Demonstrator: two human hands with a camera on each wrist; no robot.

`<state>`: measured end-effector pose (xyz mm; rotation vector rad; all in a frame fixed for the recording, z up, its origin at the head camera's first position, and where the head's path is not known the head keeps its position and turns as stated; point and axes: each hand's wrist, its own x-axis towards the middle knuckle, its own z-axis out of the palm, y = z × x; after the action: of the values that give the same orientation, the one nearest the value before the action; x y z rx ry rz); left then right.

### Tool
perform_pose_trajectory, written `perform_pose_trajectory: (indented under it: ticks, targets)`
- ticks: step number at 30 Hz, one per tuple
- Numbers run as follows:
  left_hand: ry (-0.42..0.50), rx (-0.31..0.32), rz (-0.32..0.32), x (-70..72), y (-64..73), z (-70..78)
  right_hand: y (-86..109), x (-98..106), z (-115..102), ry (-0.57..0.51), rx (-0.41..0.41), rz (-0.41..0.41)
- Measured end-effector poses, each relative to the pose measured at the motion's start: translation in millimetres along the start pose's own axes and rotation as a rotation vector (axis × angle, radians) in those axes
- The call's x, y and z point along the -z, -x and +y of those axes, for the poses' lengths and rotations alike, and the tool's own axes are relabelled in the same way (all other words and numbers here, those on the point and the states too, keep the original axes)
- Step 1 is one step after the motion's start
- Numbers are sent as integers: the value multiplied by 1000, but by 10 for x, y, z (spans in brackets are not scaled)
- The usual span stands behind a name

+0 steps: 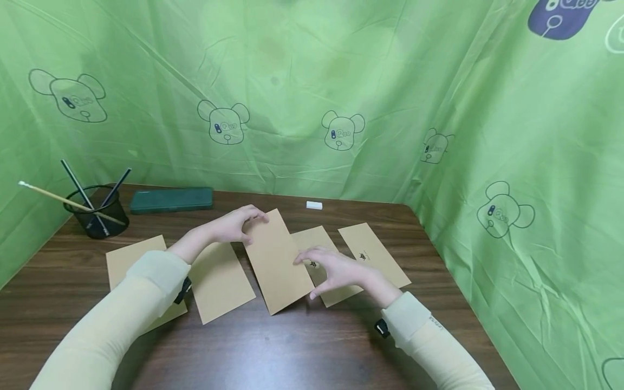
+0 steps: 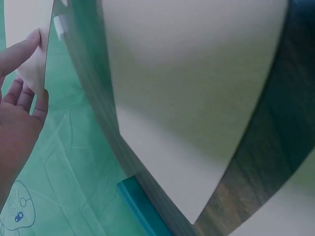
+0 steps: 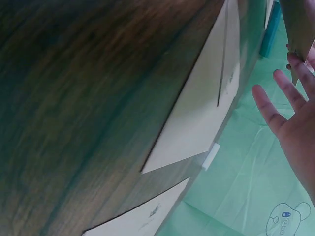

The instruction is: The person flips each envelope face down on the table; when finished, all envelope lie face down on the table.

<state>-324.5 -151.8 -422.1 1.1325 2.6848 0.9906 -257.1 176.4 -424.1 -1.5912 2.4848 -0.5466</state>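
Note:
A thin, plain brown kraft-paper piece point(image 1: 277, 265), notebook or envelope I cannot tell, is tilted up off the table. My left hand point(image 1: 231, 225) pinches its upper left part, thumb on the near face and fingers behind, as the left wrist view shows. At its lower right edge is my right hand point(image 1: 336, 268), fingers extended and spread, thumb apart; fingertips are at or near the edge. Below the right hand lies a similar piece point(image 1: 341, 295) with a small black print. Left of the raised one, a blank brown piece point(image 1: 221, 287) lies flat.
Another blank piece point(image 1: 134, 257) lies far left, partly under the left forearm; a printed one point(image 1: 377, 257) lies at right. Behind stand a black mesh pen cup point(image 1: 104, 216) with pencils, a green case point(image 1: 171, 199) and a white eraser point(image 1: 314, 205). Green curtains point(image 1: 292, 97) enclose the table.

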Motion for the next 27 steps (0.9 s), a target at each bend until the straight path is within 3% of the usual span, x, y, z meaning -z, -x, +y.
perform_pose_trajectory:
  ticks: [15,27]
  targets:
    - [-71,22,-85,-142,107,-103,-31,-135,138,119,-45,-114]
    - [-153,65,-139,-247,80,-198,-32,-149,152,202,-95,-159]
